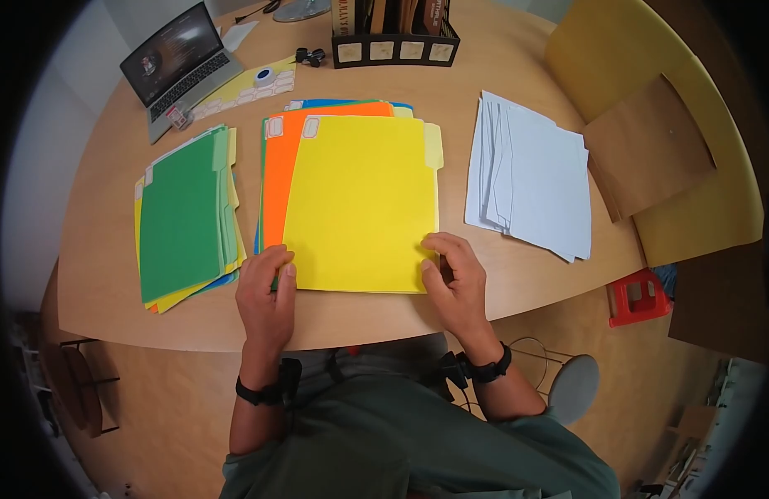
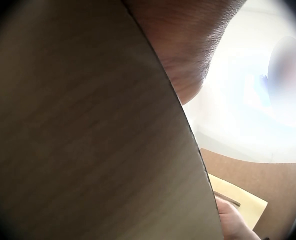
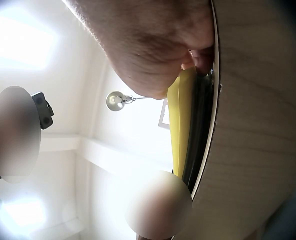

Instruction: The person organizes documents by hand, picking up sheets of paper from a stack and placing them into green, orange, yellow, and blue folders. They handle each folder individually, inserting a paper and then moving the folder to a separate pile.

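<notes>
A yellow file folder (image 1: 364, 200) with a small label at its top left lies on top of a stack on the table. An orange folder (image 1: 276, 179) shows from under its left side, and blue edges stick out at the back. My left hand (image 1: 266, 291) grips the yellow folder's lower left edge with bent fingers. On the opposite edge, my right hand (image 1: 458, 279) holds it between curled fingers and thumb. The right wrist view shows that hand close over the yellow folder's edge (image 3: 180, 120). In the left wrist view the tabletop hides most of the left hand's work.
Green folders (image 1: 185, 216) lie in a pile at left, with yellow and blue ones beneath. White papers (image 1: 534, 179) lie at right. Farther back are a laptop (image 1: 185, 75), a tape roll (image 1: 265, 76) and a black book holder (image 1: 393, 51). A yellow chair (image 1: 692, 108) stands at the right edge.
</notes>
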Action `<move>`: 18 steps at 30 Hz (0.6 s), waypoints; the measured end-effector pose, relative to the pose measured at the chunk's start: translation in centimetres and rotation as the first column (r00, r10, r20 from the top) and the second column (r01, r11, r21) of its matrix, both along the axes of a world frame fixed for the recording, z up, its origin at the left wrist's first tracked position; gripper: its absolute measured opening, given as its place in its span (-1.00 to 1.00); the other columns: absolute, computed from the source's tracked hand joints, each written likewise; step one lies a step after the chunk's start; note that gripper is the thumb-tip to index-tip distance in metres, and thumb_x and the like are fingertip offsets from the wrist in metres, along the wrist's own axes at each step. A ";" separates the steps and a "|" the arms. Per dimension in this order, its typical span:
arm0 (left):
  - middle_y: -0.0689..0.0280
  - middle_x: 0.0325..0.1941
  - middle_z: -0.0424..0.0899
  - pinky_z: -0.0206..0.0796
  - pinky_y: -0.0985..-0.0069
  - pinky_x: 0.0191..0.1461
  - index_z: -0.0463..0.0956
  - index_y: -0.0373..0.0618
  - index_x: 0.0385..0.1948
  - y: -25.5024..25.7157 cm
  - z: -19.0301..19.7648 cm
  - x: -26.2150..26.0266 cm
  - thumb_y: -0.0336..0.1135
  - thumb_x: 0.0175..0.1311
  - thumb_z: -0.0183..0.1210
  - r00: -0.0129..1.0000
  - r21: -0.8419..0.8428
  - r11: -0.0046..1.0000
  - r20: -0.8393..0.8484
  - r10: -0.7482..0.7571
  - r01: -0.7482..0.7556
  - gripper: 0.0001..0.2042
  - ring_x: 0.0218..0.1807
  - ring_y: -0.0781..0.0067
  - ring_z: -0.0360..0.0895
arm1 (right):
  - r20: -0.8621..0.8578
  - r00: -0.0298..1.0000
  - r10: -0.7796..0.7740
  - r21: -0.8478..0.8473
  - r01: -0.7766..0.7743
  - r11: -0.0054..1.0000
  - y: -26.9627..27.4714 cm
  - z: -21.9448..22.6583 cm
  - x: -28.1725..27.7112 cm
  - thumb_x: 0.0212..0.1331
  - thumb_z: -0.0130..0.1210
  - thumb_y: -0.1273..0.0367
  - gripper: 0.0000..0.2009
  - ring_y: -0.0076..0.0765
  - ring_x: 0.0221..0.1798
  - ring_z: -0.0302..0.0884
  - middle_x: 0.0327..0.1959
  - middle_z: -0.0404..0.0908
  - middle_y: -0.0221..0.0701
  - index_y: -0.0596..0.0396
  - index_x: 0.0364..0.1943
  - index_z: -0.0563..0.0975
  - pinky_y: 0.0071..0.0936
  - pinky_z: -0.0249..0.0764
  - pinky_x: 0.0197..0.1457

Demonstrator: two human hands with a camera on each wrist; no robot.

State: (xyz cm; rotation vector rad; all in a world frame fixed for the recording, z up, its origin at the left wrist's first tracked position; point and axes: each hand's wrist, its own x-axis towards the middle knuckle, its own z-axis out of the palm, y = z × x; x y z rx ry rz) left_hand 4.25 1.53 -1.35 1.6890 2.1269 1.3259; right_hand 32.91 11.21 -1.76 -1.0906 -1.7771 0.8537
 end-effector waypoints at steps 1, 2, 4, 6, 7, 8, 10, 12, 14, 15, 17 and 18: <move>0.02 0.10 0.81 0.50 0.14 0.30 0.71 -0.26 -0.03 0.0 0.0 0.0 -0.47 0.45 0.27 1.000 -0.001 1.000 0.000 0.000 0.000 -0.84 0.16 -0.08 0.68 | -0.001 1.000 0.001 -0.001 -0.001 1.000 0.0 0.0 0.0 0.35 0.27 0.47 -0.70 -0.52 -0.32 0.54 0.21 0.71 -0.22 0.20 0.14 0.69 -0.51 0.48 -0.22; 0.02 0.09 0.81 0.50 0.14 0.30 0.71 -0.26 -0.04 0.0 0.1 0.0 -0.47 0.45 0.27 1.000 0.000 1.000 -0.001 -0.001 0.001 -0.85 0.16 -0.07 0.68 | -0.001 1.000 0.001 -0.002 -0.001 1.000 0.0 0.0 0.0 0.35 0.27 0.47 -0.70 -0.52 -0.32 0.54 0.21 0.71 -0.22 0.20 0.14 0.69 -0.51 0.48 -0.22; 0.02 0.09 0.81 0.49 0.13 0.30 0.71 -0.26 -0.04 0.0 0.0 0.0 -0.46 0.45 0.27 1.000 0.000 1.000 -0.002 -0.001 0.001 -0.85 0.16 -0.07 0.68 | 0.004 1.000 0.001 -0.003 -0.001 1.000 0.0 0.1 -0.1 0.35 0.28 0.46 -0.70 -0.51 -0.32 0.55 0.20 0.71 -0.21 0.19 0.14 0.69 -0.50 0.50 -0.22; 0.03 0.09 0.80 0.49 0.14 0.30 0.71 -0.26 -0.04 0.1 0.0 0.0 -0.46 0.45 0.27 1.000 0.001 1.000 -0.007 -0.006 0.006 -0.85 0.15 -0.07 0.67 | 0.011 1.000 0.001 -0.007 0.000 1.000 0.0 0.1 0.0 0.36 0.28 0.45 -0.70 -0.49 -0.31 0.57 0.20 0.71 -0.21 0.18 0.13 0.69 -0.49 0.50 -0.21; 0.03 0.09 0.80 0.49 0.14 0.30 0.71 -0.26 -0.04 0.1 0.0 0.0 -0.46 0.45 0.27 1.000 0.000 1.000 -0.007 -0.006 0.006 -0.85 0.15 -0.07 0.67 | 0.018 1.000 0.001 -0.011 -0.001 1.000 0.0 0.2 0.0 0.36 0.28 0.45 -0.71 -0.47 -0.29 0.59 0.21 0.71 -0.21 0.18 0.13 0.69 -0.49 0.51 -0.21; 0.03 0.08 0.80 0.49 0.14 0.30 0.70 -0.26 -0.04 0.1 0.1 0.0 -0.46 0.45 0.27 1.000 0.002 1.000 -0.004 -0.008 0.008 -0.85 0.15 -0.07 0.67 | 0.017 1.000 0.001 -0.011 -0.001 1.000 0.0 0.1 0.0 0.36 0.28 0.45 -0.71 -0.47 -0.29 0.59 0.21 0.71 -0.21 0.18 0.13 0.69 -0.49 0.51 -0.21; 0.03 0.08 0.80 0.49 0.14 0.30 0.70 -0.26 -0.05 0.1 0.2 0.1 -0.46 0.45 0.27 1.000 0.004 1.000 -0.001 -0.010 0.010 -0.85 0.15 -0.07 0.67 | 0.029 1.000 -0.002 0.009 0.002 1.000 0.0 -0.1 0.0 0.37 0.28 0.43 -0.71 -0.40 -0.23 0.64 0.21 0.72 -0.20 0.16 0.13 0.70 -0.46 0.54 -0.18; 0.03 0.08 0.80 0.49 0.14 0.30 0.70 -0.26 -0.05 0.0 0.2 0.1 -0.47 0.45 0.27 1.000 -0.003 1.000 0.003 -0.009 0.009 -0.85 0.14 -0.07 0.67 | 0.032 0.999 0.001 0.003 -0.001 1.000 0.0 -0.1 0.0 0.37 0.29 0.43 -0.71 -0.38 -0.20 0.66 0.20 0.72 -0.19 0.16 0.13 0.70 -0.45 0.55 -0.16; 0.03 0.08 0.80 0.49 0.14 0.29 0.70 -0.27 -0.05 0.0 0.2 0.0 -0.47 0.45 0.27 1.000 -0.005 1.000 0.001 -0.010 0.010 -0.85 0.14 -0.07 0.67 | 0.037 0.999 0.003 -0.004 -0.003 1.000 0.0 0.0 0.1 0.37 0.29 0.42 -0.71 -0.35 -0.17 0.68 0.20 0.72 -0.19 0.15 0.13 0.70 -0.44 0.56 -0.15; 0.03 0.08 0.80 0.49 0.14 0.29 0.70 -0.27 -0.05 0.0 0.1 0.0 -0.46 0.45 0.27 1.000 -0.007 1.000 -0.002 -0.011 0.011 -0.85 0.14 -0.07 0.67 | 0.041 0.999 0.001 -0.022 0.000 1.000 -0.1 0.1 0.1 0.37 0.29 0.42 -0.72 -0.33 -0.15 0.68 0.19 0.72 -0.19 0.15 0.12 0.70 -0.43 0.56 -0.14; 0.03 0.08 0.80 0.49 0.14 0.29 0.69 -0.27 -0.05 0.0 0.1 0.0 -0.46 0.45 0.27 1.000 -0.005 1.000 -0.005 -0.011 0.011 -0.86 0.14 -0.07 0.67 | 0.045 0.999 0.000 -0.040 0.002 0.999 -0.1 0.1 0.0 0.37 0.30 0.42 -0.72 -0.32 -0.14 0.69 0.18 0.73 -0.19 0.14 0.12 0.71 -0.43 0.57 -0.12; 0.03 0.08 0.80 0.49 0.14 0.28 0.69 -0.27 -0.06 0.0 0.1 0.0 -0.46 0.46 0.27 1.000 -0.002 1.000 -0.008 -0.012 0.012 -0.86 0.14 -0.08 0.67 | 0.048 0.999 -0.002 -0.015 0.003 1.000 -0.1 0.1 0.0 0.37 0.30 0.41 -0.73 -0.29 -0.11 0.70 0.17 0.73 -0.19 0.14 0.11 0.71 -0.42 0.58 -0.11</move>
